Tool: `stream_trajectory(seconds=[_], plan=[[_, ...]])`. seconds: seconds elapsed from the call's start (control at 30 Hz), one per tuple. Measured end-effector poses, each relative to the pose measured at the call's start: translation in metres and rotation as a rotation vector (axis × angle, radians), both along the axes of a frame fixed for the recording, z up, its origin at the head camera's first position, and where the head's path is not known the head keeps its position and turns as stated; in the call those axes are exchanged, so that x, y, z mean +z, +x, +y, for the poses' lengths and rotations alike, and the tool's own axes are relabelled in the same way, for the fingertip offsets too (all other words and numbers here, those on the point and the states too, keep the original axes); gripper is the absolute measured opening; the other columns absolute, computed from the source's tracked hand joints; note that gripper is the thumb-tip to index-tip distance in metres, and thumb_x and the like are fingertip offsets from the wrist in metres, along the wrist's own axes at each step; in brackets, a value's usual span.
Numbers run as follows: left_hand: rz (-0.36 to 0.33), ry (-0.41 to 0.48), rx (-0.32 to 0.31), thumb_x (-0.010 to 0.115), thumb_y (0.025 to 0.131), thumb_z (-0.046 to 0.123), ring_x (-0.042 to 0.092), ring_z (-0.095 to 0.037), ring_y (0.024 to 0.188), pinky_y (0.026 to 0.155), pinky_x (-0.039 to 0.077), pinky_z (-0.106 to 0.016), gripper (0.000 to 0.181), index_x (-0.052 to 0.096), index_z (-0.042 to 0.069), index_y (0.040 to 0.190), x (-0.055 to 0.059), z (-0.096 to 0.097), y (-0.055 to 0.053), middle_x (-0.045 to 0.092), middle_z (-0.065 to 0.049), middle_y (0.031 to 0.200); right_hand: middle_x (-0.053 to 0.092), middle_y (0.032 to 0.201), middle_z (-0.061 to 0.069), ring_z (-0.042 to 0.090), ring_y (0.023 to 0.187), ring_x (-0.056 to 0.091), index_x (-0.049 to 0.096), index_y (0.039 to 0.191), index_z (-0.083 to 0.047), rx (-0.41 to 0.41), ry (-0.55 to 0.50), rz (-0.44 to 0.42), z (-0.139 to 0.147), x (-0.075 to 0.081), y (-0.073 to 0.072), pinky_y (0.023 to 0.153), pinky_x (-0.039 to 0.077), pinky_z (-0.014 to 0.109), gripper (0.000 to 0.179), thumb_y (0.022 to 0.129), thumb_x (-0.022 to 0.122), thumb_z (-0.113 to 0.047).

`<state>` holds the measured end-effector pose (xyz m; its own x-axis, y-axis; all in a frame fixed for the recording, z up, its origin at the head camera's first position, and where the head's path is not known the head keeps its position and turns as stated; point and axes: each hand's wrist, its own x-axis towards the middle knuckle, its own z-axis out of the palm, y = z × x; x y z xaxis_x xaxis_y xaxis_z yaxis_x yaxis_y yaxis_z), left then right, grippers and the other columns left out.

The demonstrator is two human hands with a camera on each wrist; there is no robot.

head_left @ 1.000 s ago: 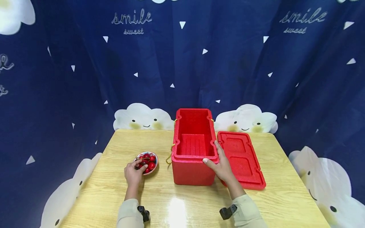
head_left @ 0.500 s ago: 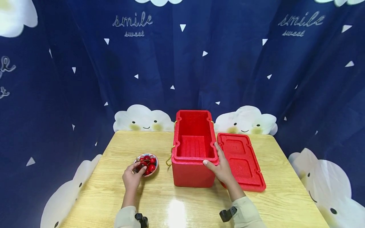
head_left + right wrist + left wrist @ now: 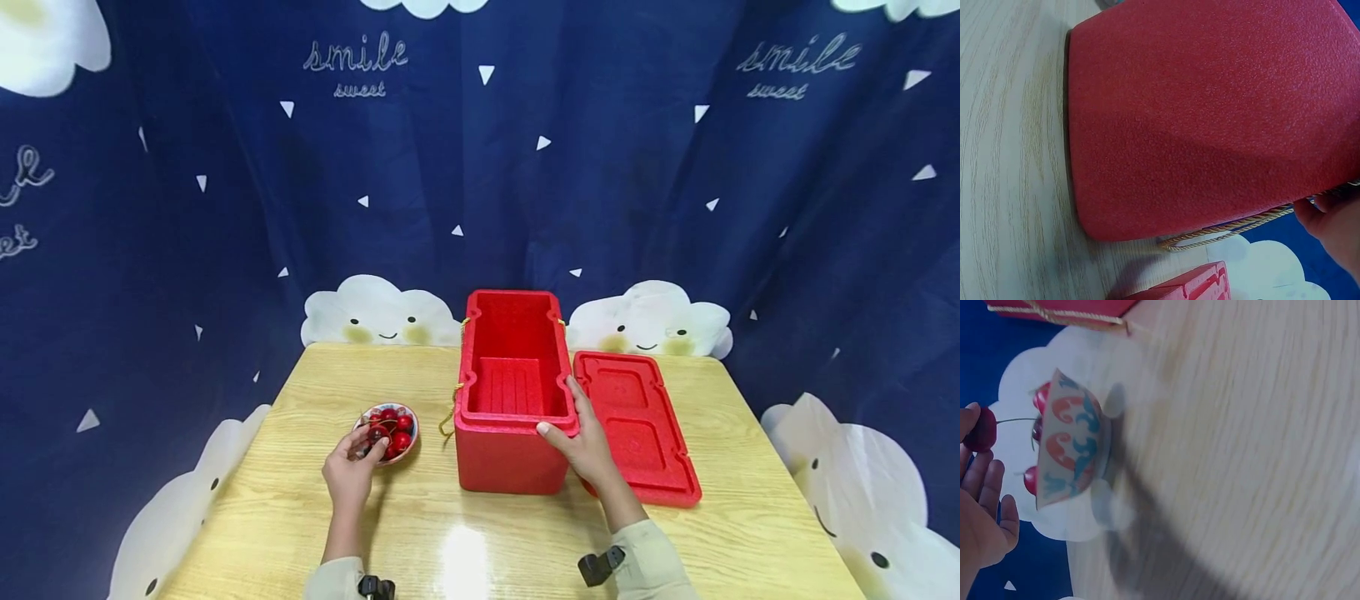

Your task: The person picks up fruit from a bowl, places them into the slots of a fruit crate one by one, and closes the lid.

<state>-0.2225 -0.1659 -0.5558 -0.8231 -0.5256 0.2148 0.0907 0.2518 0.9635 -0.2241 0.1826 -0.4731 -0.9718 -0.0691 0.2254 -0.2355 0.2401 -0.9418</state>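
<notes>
My left hand (image 3: 348, 473) is over the near left side of a small patterned bowl (image 3: 1071, 440), pinching a dark red cherry (image 3: 984, 430) between thumb and fingers. The cherry's stem reaches toward the bowl, where several more red cherries (image 3: 402, 423) lie. In the left wrist view the held cherry is clear of the bowl's rim. A deep red foam box (image 3: 512, 458) stands lidless in the middle of the table. My right hand (image 3: 590, 446) holds its near right corner, thumb at the front rim and fingers along the right side; the right wrist view shows only part of this hand.
A flat red foam lid (image 3: 637, 429) lies on the wooden table (image 3: 420, 533) right of the box. Yellow cord (image 3: 1229, 231) runs along the box's sides. A dark blue curtain (image 3: 480, 183) with white clouds hangs behind the table.
The left hand has drawn slightly back and up from among the cherries, with one cherry now between its fingers. The right hand stays at the box corner. The head view has shifted slightly.
</notes>
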Motion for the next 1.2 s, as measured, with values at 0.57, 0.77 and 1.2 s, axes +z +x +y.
stream_trajectory(seconds=[0.57,0.77,1.2], plan=[[0.18,0.051,-0.053,0.082,0.069,0.005,0.063,-0.022,0.076,0.068,0.05,-0.028,0.032,0.07,-0.003,0.098,0.055,0.036,0.011,0.068,-0.016,0.091,0.033,0.141,0.021,0.041,0.119,0.042,0.019,0.148,-0.006,-0.009,-0.013,-0.012,-0.002,0.009,0.004,0.083,0.048,0.042,0.091,0.077,0.075,-0.012],[0.214,-0.013,-0.111,0.077,0.073,0.0,0.061,-0.037,0.081,0.071,0.049,-0.041,0.03,0.066,-0.008,0.1,0.095,0.054,0.024,0.065,-0.021,0.09,0.036,0.138,0.023,0.04,0.117,0.043,0.021,0.145,-0.004,-0.011,-0.001,-0.016,-0.007,0.018,0.01,0.084,0.048,0.039,0.085,0.078,0.073,-0.01],[0.253,-0.009,-0.216,0.077,0.072,0.0,0.06,-0.04,0.081,0.07,0.045,-0.037,0.031,0.066,-0.007,0.1,0.119,0.087,0.015,0.067,-0.019,0.088,0.039,0.137,0.025,0.037,0.115,0.046,0.027,0.141,-0.002,-0.026,-0.022,0.056,-0.008,0.014,0.01,0.084,0.043,0.021,0.079,0.077,0.073,-0.007]])
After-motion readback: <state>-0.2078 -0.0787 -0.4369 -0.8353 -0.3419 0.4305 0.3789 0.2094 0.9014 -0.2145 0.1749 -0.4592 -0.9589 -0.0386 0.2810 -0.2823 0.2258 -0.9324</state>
